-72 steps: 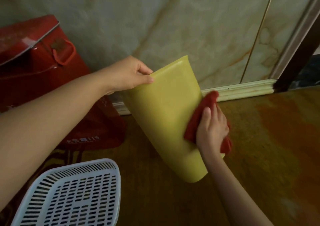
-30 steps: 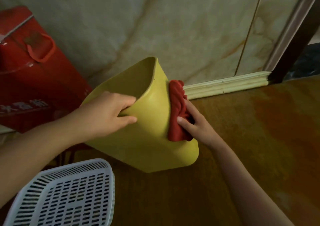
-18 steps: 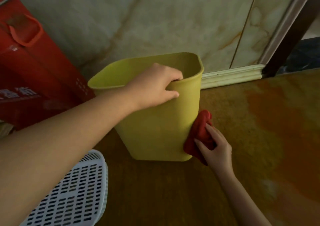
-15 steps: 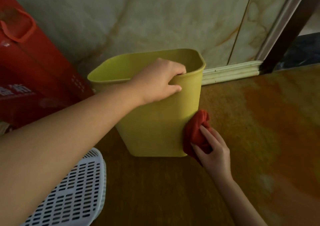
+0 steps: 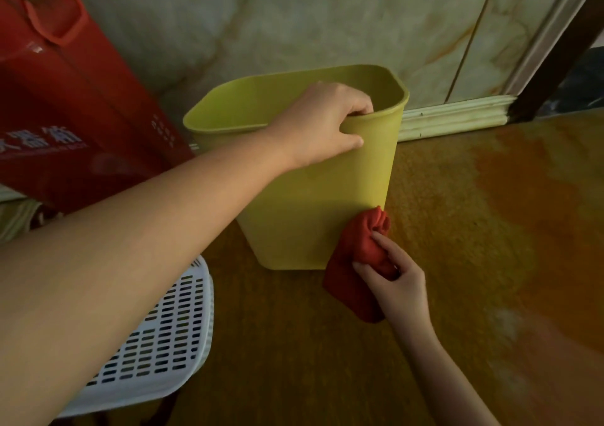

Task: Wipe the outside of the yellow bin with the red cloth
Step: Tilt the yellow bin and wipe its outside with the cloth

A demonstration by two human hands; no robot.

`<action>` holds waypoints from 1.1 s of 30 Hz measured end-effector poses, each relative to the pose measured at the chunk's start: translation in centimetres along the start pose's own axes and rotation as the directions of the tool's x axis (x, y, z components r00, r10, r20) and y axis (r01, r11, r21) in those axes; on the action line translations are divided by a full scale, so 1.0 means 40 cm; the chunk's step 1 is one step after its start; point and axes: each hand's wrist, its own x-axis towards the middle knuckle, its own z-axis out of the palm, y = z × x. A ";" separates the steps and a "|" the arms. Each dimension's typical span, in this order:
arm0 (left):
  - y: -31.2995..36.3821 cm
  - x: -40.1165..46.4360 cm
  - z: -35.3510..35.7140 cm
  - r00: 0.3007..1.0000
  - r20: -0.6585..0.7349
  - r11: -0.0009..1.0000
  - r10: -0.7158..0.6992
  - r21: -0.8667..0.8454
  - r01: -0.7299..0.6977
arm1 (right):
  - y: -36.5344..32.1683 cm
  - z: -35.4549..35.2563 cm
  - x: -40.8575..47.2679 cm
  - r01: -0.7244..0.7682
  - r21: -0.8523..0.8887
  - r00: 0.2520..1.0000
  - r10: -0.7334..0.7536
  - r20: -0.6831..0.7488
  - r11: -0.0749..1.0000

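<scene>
The yellow bin (image 5: 313, 210) stands upright on the brown floor, its open top facing up. My left hand (image 5: 323, 125) grips its near rim, fingers hooked inside and thumb on the outer wall. My right hand (image 5: 395, 281) holds the bunched red cloth (image 5: 359, 259) at the bin's lower right corner, where the cloth's top touches the wall. The lower part of the cloth hangs down toward the floor.
A large red bag with handles (image 5: 65, 115) leans on the marble wall to the left of the bin. A white slotted plastic basket (image 5: 157, 344) sits at lower left under my forearm. A pale skirting board (image 5: 454, 118) and dark door frame (image 5: 562, 46) lie at the right.
The bin went from tilted and lifted to standing upright on the floor. My left hand shifted its grip onto the near rim. The cloth slid down the right side to the bottom corner.
</scene>
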 end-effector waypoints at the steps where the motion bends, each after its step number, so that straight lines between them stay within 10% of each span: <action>1: 0.003 -0.002 -0.001 1.000 0.018 1.000 -0.002 -0.006 0.002 | -0.007 -0.005 -0.004 -0.043 0.055 0.999 0.042 0.028 0.998; 29: -0.069 -0.363 -0.028 0.961 0.002 0.940 -0.276 -0.210 0.270 | -0.055 0.082 -0.157 -0.339 0.075 0.876 0.286 0.389 0.938; 33: -0.082 -0.456 -0.066 0.907 -0.195 0.800 -0.373 -0.563 0.207 | -0.064 0.112 -0.173 -0.393 0.088 0.837 0.317 0.446 0.915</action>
